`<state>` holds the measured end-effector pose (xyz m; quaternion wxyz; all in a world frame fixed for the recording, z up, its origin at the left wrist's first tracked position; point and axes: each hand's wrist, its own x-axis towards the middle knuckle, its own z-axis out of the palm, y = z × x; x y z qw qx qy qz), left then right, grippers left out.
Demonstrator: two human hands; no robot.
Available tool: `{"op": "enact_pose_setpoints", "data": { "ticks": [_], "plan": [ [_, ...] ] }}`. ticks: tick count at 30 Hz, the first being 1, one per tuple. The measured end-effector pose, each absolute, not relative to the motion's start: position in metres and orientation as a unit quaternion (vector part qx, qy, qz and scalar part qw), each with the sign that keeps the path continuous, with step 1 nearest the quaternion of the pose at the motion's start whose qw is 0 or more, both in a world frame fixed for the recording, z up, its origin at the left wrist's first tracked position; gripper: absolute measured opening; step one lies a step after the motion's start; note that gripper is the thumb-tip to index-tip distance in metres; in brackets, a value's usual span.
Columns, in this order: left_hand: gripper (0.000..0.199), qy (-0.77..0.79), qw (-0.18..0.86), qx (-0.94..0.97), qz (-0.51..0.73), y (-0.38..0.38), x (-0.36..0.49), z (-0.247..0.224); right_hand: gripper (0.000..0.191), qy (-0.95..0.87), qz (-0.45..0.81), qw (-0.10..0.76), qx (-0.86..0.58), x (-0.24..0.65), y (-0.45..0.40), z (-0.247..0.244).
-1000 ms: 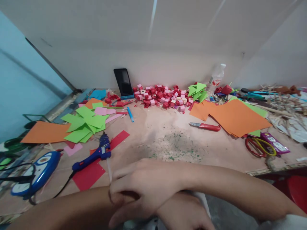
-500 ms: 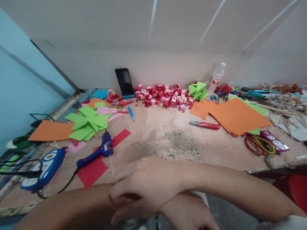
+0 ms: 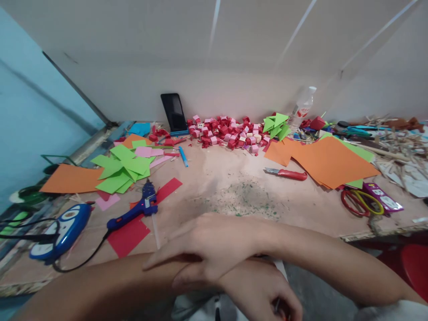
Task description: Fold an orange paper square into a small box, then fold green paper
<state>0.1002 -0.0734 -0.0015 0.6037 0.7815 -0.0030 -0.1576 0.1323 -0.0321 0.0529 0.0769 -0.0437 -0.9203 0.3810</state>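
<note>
My forearms are crossed at the table's front edge. My right hand (image 3: 207, 245) lies over my left wrist and forearm, its fingers stretched out. Below it and to the right, my left hand (image 3: 261, 290) has curled fingers, closed round a small thing that is mostly hidden at the bottom of the view. Ahead of the hands, green crumbs (image 3: 245, 198) are scattered on the table (image 3: 197, 183). A red-handled knife (image 3: 290, 174) lies to the right, and a blue glue gun (image 3: 143, 207) rests at the left by red paper (image 3: 129, 236).
Red and pink paper pieces (image 3: 230, 131) are heaped at the back, between a phone (image 3: 174, 112) and a bottle (image 3: 302, 109). Green sheets (image 3: 123, 167) lie left, orange sheets (image 3: 334, 162) right. Scissors (image 3: 356, 203) and a purple power strip (image 3: 383, 197) sit near the right edge.
The fingers of my right hand have straightened out along my left forearm. My left hand has shifted slightly, showing more of its curled fingers.
</note>
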Motion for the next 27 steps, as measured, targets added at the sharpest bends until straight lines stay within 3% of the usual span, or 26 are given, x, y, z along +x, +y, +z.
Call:
{"op": "enact_pose_setpoints", "data": {
  "ticks": [6, 11, 15, 17, 22, 27],
  "plan": [
    [0.022, 0.126, 0.61, 0.779, -0.067, -0.07, 0.076, 0.022, 0.033, -0.874, 0.48, 0.046, -0.057, 0.145, -0.023, 0.064],
    [0.032, 0.226, 0.57, 0.789, 0.034, -0.043, 0.031, 0.03, 0.022, -0.742, 0.582, 0.272, -0.195, 0.178, 0.003, 0.053],
    [0.015, 0.36, 0.589, 0.664, 0.287, -0.003, 0.01, 0.013, 0.025, -0.557, 0.627, 0.431, -0.333, 0.203, 0.033, 0.01],
    [0.018, 0.412, 0.591, 0.575, 0.388, 0.016, 0.007, -0.004, 0.031, -0.46, 0.648, 0.476, -0.376, 0.209, 0.043, -0.013],
    [0.026, 0.468, 0.582, 0.492, 0.447, 0.034, 0.007, -0.035, 0.063, -0.46, 0.724, 0.402, -0.321, 0.213, 0.043, -0.033],
    [0.017, 0.466, 0.559, 0.525, 0.441, 0.027, 0.006, -0.03, 0.042, -0.522, 0.67, 0.375, -0.371, 0.211, 0.033, -0.034]
  ]
}}
